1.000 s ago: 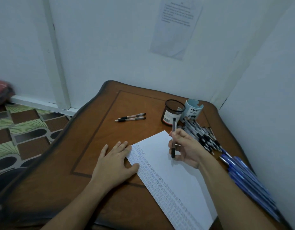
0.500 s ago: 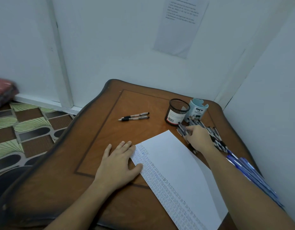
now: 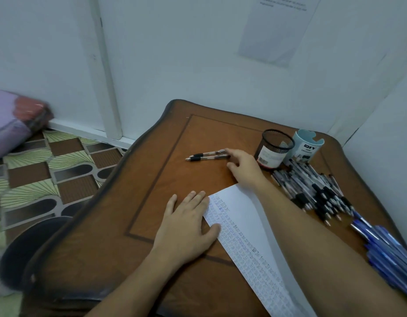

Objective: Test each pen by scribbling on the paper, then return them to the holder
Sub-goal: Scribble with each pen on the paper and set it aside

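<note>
Right grip point(image 3: 244, 169) spread over the middle of the surface point(image 3: 175, 175), fingertips touching the back ends of two clear black-banded pens point(image 3: 207, 156), side by side, tips toward the left edge. Left grip point(image 3: 188, 227) flat, spread, pressing the scribbled paper point(image 3: 243, 213) at its far left corner. Beside the right wrist, at the far right corner: mesh holder point(image 3: 276, 147), pale blue cup point(image 3: 308, 145). Along the right edge: heaped black pens point(image 3: 316, 191), blue pens point(image 3: 385, 245).
</note>
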